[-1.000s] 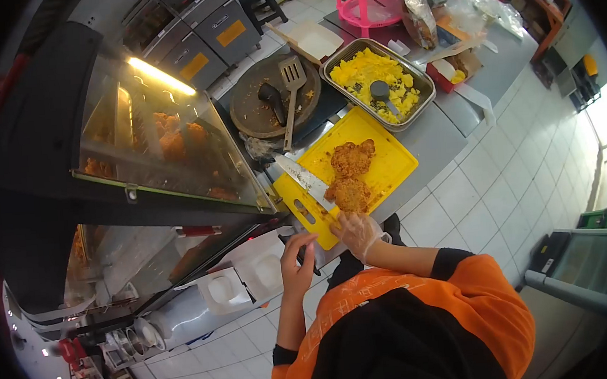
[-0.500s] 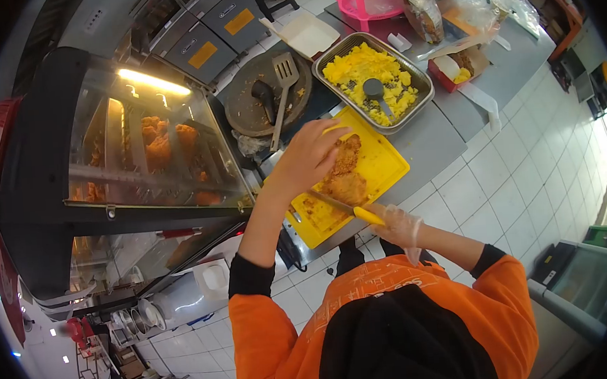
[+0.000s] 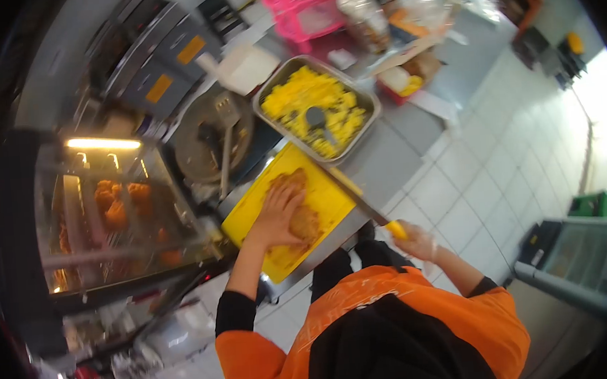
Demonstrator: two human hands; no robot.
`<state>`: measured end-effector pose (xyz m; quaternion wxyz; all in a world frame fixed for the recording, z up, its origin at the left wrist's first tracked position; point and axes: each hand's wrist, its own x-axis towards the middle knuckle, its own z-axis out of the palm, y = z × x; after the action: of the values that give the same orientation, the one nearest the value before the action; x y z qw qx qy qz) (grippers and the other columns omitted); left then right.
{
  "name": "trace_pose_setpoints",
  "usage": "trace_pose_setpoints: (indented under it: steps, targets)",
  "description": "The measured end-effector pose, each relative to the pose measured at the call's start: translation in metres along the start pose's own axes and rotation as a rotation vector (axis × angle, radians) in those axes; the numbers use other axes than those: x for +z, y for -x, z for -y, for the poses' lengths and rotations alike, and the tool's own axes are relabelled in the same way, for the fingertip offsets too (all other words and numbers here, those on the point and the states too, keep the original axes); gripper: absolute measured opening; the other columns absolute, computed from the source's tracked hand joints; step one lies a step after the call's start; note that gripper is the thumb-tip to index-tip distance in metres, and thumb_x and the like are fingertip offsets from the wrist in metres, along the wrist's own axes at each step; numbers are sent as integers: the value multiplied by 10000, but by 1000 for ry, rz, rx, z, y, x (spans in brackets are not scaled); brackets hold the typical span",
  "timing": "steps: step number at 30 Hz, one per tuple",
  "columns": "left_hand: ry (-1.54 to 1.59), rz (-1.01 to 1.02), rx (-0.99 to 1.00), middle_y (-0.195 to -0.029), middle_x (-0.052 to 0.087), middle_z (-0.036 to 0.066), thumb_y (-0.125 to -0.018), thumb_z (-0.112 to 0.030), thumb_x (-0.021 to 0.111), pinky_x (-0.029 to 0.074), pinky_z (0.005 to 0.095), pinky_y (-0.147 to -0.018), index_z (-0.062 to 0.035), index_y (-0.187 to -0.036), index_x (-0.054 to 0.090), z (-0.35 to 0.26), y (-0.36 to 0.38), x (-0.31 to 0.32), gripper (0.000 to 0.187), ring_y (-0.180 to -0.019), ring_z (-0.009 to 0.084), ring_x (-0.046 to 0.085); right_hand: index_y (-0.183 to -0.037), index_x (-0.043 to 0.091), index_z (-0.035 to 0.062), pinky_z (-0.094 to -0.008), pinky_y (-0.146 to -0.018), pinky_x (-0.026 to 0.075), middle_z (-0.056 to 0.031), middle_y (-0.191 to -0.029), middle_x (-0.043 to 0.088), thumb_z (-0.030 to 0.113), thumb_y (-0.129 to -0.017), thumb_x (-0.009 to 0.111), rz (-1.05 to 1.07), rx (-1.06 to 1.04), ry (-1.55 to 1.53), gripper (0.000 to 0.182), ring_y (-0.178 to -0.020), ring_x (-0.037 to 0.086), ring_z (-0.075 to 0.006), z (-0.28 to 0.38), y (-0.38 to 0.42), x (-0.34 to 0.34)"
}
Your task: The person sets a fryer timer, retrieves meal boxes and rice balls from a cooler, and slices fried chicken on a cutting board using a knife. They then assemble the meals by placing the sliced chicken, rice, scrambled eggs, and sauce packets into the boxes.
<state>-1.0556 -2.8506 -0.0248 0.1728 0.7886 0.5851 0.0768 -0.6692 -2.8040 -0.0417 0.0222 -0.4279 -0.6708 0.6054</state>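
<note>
My left hand (image 3: 275, 212) rests flat on pieces of fried chicken (image 3: 303, 223) lying on a yellow cutting board (image 3: 325, 195) at the counter's front edge. My right hand (image 3: 415, 241), in a clear plastic glove, grips the yellow handle of a knife (image 3: 360, 201). The blade points up and to the left, over the board's right side, toward the chicken. The view is blurred by motion.
A metal tray of yellow rice (image 3: 317, 108) with a scoop sits behind the board. A round dark plate with a spatula (image 3: 212, 135) lies to the left. A glass warmer holding fried chicken (image 3: 111, 206) stands at the left. A pink rack (image 3: 299, 12) is at the back.
My left hand came down onto the chicken. My right hand swung the knife from the board's front to its right side. The view shifted left and blurred.
</note>
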Motion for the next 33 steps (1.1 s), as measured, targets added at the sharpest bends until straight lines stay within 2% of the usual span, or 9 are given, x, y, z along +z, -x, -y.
trace_pose_setpoints:
  steps: [1,4,9,13,16,18,21,27,33]
  targets:
    - [49,-30,-48,-1465,276,186,-494,-565,824,155,532,-1131,-147,-1454,302,-5,0,4,1170,-1352,405,252,-1248,499,131,-339,-667,543,-89,-876,616,399,-902,546,59,146,-89,440,-685,621,-200,15,0,1]
    - [36,-204,-263,-1431,292,227,-505,-596,818,165,561,-1108,-81,-1449,277,-39,7,29,1204,-1317,440,270,-1116,523,113,-298,-545,511,-44,-716,562,440,-923,527,80,111,-152,380,-608,567,-134,13,-15,17]
    - [90,-428,-701,-1416,277,285,-567,-637,779,119,615,-1080,-66,-1456,239,-79,12,61,1186,-1335,473,196,-1138,501,141,-387,-530,502,-84,-653,603,457,-953,469,-60,134,128,368,-578,617,-248,44,-21,32]
    - [105,-453,-678,-1440,237,271,-584,-627,773,84,649,-1066,-115,-1455,270,-70,22,47,1129,-1356,475,148,-1132,481,142,-457,-516,487,-138,-671,635,406,-962,468,-167,-77,613,314,-614,644,-361,50,-28,45]
    - [71,-421,-567,-1475,197,234,-627,-592,765,65,660,-1062,-140,-1393,403,-54,26,37,960,-1369,465,109,-1154,495,149,-498,-619,495,-195,-816,664,360,-951,485,-78,57,534,293,-746,636,-430,63,-35,42]
    - [26,-367,-417,-1493,177,204,-662,-571,755,58,655,-1064,-143,-1317,510,-43,27,47,820,-1369,458,94,-1149,493,133,-475,-590,493,-175,-768,656,315,-956,488,-106,70,476,265,-694,644,-389,54,-37,42]
    - [34,-362,-593,-1491,192,179,-701,-564,731,50,662,-1055,-115,-1189,603,-38,21,58,675,-1363,455,96,-1145,492,117,-452,-569,492,-162,-731,645,289,-962,482,-120,40,419,251,-655,641,-361,59,-42,43]
    - [174,-625,-806,-1501,182,193,-692,-567,740,49,694,-1028,-134,-1344,448,-53,36,59,836,-1352,453,146,-1139,479,111,-473,-498,483,-177,-688,627,299,-955,514,-152,-131,605,265,-591,625,-381,60,-37,56]
    - [176,-349,-684,-1475,244,200,-673,-596,735,61,655,-1054,-78,-1412,355,-31,36,58,979,-1352,431,209,-1145,472,118,-510,-503,473,-219,-703,623,294,-950,524,-54,-98,549,268,-612,613,-436,61,-39,53]
